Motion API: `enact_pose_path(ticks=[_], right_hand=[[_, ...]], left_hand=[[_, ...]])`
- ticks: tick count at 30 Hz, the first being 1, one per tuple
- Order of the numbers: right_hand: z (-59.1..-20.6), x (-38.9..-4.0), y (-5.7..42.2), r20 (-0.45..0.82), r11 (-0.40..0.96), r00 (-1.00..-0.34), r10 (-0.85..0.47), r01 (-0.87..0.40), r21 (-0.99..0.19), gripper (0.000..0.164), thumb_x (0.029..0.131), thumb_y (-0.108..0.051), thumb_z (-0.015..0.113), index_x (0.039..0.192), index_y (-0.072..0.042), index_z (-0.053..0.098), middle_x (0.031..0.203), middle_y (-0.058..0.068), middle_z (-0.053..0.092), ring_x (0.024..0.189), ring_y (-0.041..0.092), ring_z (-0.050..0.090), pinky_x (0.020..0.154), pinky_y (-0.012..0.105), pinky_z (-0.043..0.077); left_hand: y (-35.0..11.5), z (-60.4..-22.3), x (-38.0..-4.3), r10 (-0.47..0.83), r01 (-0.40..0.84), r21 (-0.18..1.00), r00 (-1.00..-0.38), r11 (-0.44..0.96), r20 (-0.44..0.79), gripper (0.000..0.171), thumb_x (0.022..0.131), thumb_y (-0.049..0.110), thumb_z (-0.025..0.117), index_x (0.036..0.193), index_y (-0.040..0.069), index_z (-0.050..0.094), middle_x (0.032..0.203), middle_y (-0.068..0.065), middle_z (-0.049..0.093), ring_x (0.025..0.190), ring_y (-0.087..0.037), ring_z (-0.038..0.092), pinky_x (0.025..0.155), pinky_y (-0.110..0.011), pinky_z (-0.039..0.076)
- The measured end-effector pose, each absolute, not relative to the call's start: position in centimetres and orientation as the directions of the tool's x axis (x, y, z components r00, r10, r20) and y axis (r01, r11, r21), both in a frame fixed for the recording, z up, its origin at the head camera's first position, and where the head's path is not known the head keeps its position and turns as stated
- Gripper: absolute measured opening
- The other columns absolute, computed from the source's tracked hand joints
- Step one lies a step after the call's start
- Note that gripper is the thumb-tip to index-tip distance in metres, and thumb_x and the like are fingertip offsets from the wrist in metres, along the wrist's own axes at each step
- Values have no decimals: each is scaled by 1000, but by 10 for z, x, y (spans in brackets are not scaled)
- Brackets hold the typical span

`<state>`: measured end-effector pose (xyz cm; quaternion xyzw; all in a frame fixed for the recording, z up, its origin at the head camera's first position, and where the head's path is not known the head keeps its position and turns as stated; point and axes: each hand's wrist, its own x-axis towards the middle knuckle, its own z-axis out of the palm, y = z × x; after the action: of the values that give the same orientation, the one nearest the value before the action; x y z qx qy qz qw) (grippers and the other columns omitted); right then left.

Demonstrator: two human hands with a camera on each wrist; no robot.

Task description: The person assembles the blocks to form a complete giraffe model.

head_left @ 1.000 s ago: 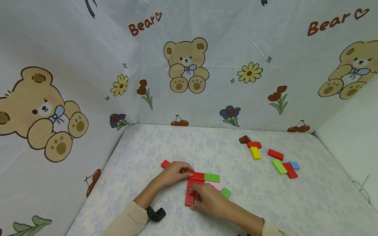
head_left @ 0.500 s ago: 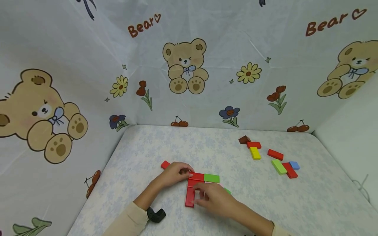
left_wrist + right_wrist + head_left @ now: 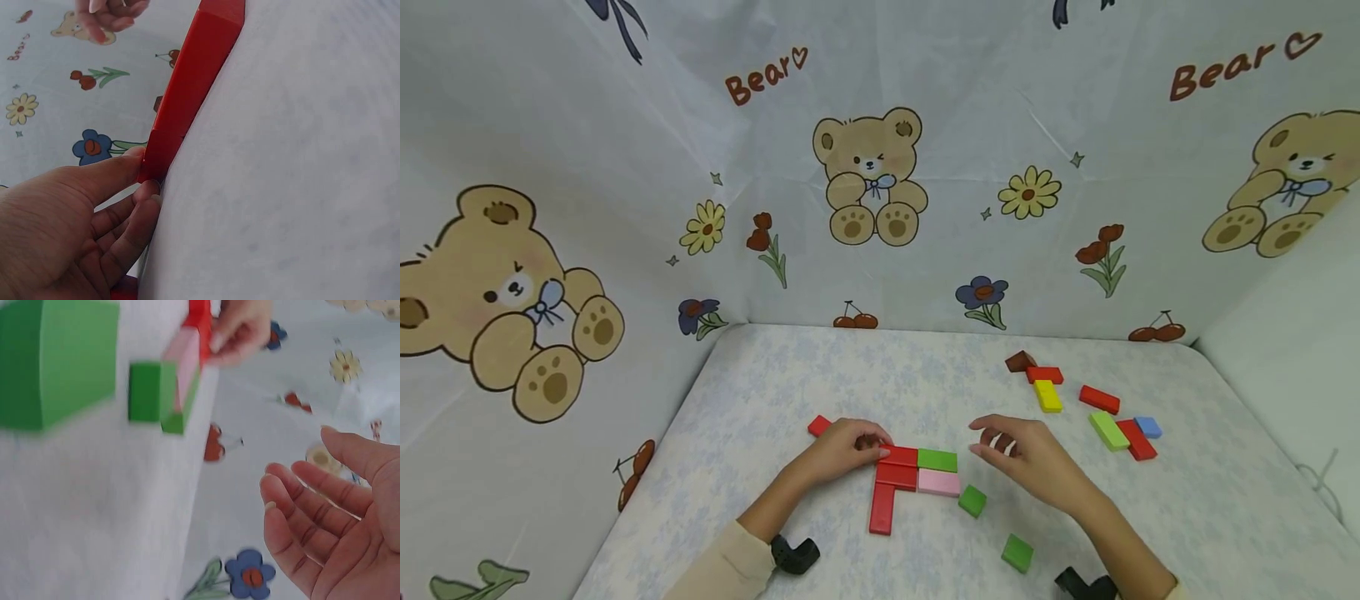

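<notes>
My left hand [image 3: 844, 450] pinches the left end of the upper red block [image 3: 898, 456], its thumb and fingers around the corner; in the left wrist view a red block end [image 3: 161, 150] lies between thumb and fingers. Below it lie a second red block [image 3: 897, 476] and a lengthwise red block [image 3: 882, 510]. A green block [image 3: 937, 460] and a pink block [image 3: 938, 482] adjoin them on the right. Over the table to the right, my right hand [image 3: 1033, 458] holds nothing, fingers loosely bent and apart from the thumb, as the right hand [image 3: 331, 519] in its wrist view confirms.
Two small green blocks, one [image 3: 972, 501] beside the pink block and another [image 3: 1017, 553] nearer me, lie loose. Another red block [image 3: 819, 425] is partly behind my left hand. Brown, red, yellow [image 3: 1048, 396], light green [image 3: 1108, 431] and blue [image 3: 1147, 427] blocks lie at the far right.
My right hand has lifted off the lengthwise red block and moved right and away from me, uncovering the pink and small green blocks. The left hand has stayed on the upper red block.
</notes>
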<state>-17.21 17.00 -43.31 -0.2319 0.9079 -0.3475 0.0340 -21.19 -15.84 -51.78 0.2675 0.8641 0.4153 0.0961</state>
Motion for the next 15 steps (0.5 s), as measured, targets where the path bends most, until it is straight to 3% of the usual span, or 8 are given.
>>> enact_pose_path(ticks=[15], right_hand=[[-431,-207,272,191,794,-947,-259,-321,-517,38,92,-20,76,124,-2,67,99,8,72,84,24,68,64,25,53]], left_hand=[[-159,-521,-214,546,386,774,-836,502,63,11,97,20,72,106,26,75,84,10,66,72,-5,58,66,-24,49]])
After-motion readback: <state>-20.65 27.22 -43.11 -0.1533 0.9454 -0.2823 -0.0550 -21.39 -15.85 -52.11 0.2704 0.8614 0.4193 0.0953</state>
